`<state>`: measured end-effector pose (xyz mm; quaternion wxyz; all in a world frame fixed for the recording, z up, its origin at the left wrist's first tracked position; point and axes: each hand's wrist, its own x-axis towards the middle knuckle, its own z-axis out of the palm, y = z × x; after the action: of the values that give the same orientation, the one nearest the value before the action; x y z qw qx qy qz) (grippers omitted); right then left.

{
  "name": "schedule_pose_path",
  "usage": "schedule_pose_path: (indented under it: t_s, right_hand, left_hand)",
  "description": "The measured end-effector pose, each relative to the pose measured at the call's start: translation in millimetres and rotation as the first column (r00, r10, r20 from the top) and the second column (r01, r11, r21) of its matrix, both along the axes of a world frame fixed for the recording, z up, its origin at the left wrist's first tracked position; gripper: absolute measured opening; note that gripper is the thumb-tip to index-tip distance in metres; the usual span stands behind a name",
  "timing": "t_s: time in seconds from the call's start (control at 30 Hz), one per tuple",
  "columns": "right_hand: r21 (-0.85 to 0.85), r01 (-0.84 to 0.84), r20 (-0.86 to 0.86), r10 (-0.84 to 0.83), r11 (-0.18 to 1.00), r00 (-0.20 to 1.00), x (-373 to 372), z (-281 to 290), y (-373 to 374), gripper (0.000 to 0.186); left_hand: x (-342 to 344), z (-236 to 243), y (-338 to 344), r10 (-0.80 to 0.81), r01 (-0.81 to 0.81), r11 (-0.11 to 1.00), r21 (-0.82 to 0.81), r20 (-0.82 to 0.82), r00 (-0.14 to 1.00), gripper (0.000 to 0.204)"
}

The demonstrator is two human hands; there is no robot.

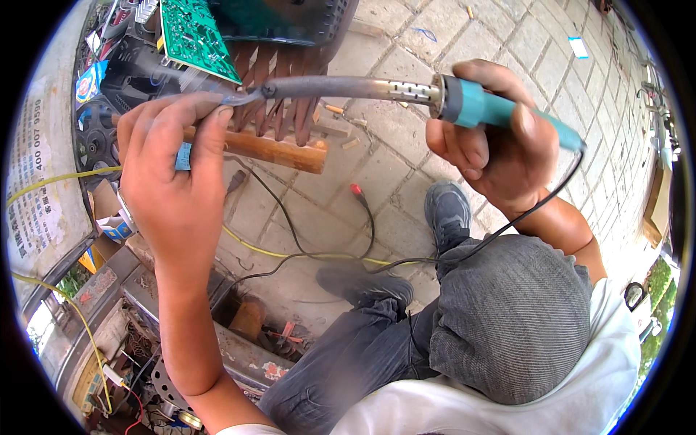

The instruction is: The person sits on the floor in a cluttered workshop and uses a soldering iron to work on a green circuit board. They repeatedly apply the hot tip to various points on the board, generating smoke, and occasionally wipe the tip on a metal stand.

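Right hand (500,148) clenching teal handle of soldering iron (406,93), holding it level, hot barrel kept away from skin. Left hand (177,167) pinching at iron's tip, fingers closing on something small (too small to identify). Green circuit board (194,32) lying above, wooden stick (279,151) just behind hand.

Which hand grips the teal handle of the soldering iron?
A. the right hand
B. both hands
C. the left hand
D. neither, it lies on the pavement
A: the right hand is wrapped around the teal handle of the soldering iron, while the left hand is only up at its tip end, fingers pinched there.
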<state>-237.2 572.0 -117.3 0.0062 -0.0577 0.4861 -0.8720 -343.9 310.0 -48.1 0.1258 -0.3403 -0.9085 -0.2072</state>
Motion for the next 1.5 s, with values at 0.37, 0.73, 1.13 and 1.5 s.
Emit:
schedule_pose_path:
  t_s: [0.37, 0.73, 1.13, 1.5]
  right_hand:
    - [0.439, 0.206, -0.642, 0.145, 0.875, 0.753, -14, 1, -4, 0.045]
    - [0.437, 0.271, -0.660, 0.100, 0.858, 0.745, -12, -2, -9, 0.043]
    - [0.409, 0.253, -0.608, 0.055, 0.877, 0.792, -9, 1, -4, 0.044]
    - [0.469, 0.197, -0.299, -0.056, 0.861, 0.953, 10, 10, 9, 0.049]
  left_hand:
    - [2, 12, 6, 0.196, -0.271, 0.955, 0.123, 0.425, 0.884, 0.014]
    - [2, 13, 6, 0.199, -0.285, 0.951, 0.122, 0.466, 0.862, 0.015]
    - [4, 10, 8, 0.218, -0.329, 0.931, 0.156, 0.487, 0.846, 0.014]
    - [-5, -18, -11, 0.091, -0.088, 0.976, 0.199, -0.006, 0.996, 0.018]
